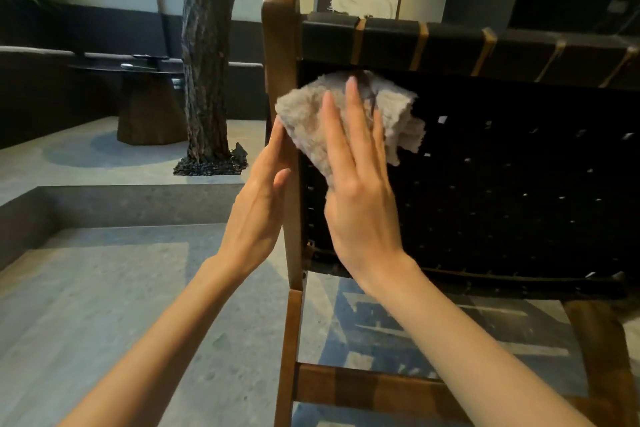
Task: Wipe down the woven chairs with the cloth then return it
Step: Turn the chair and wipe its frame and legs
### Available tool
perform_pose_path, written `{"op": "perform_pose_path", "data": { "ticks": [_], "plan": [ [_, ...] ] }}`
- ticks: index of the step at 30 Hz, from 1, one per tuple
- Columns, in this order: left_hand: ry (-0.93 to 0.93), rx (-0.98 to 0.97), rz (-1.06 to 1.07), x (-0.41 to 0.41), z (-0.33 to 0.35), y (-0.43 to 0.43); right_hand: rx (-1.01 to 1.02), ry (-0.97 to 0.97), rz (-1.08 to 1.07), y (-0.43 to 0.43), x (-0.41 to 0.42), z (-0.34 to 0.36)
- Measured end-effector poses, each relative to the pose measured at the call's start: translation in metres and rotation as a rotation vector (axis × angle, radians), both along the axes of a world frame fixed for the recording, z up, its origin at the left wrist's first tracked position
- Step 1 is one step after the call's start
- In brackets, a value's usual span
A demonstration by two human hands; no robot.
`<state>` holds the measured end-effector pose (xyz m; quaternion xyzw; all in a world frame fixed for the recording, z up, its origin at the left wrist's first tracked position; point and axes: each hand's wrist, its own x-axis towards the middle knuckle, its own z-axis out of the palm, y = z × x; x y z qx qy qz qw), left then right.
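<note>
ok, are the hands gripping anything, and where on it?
Nothing gripped. The right hand presses the cloth flat, fingers straight across its middle, against the woven chair back. The left hand rests open on the wooden post, by the cloth's left edge.

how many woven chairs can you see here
1: the woven chair at right, its back under the cloth pressed by the right hand. Others may be out of frame.

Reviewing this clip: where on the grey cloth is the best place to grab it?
I'd pinch the cloth at its layered right edge, coming from the right: those folds hang free of the woven backrest, while the right hand presses flat over its middle.
</note>
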<state>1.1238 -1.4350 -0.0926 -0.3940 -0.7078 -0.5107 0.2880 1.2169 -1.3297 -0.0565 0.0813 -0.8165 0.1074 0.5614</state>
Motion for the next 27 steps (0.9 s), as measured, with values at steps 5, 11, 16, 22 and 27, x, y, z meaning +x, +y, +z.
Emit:
{"op": "perform_pose_path", "data": {
  "ticks": [5,11,16,22,27],
  "plan": [
    [0.051,-0.087,0.063,-0.005,-0.001,-0.007,-0.066,0.105,0.042,-0.014,-0.039,0.002],
    [0.061,-0.071,0.078,-0.008,-0.005,-0.007,-0.086,0.266,0.077,-0.015,-0.061,-0.002],
    [0.107,-0.056,0.056,-0.010,-0.007,-0.008,-0.209,0.374,0.091,-0.025,-0.067,0.005],
    [0.102,-0.056,0.006,-0.014,-0.008,-0.009,-0.078,0.354,-0.138,-0.018,-0.069,-0.002],
    [0.061,-0.011,-0.050,-0.013,-0.011,-0.004,0.038,0.187,-0.176,-0.003,-0.061,-0.029]
  ]
}}
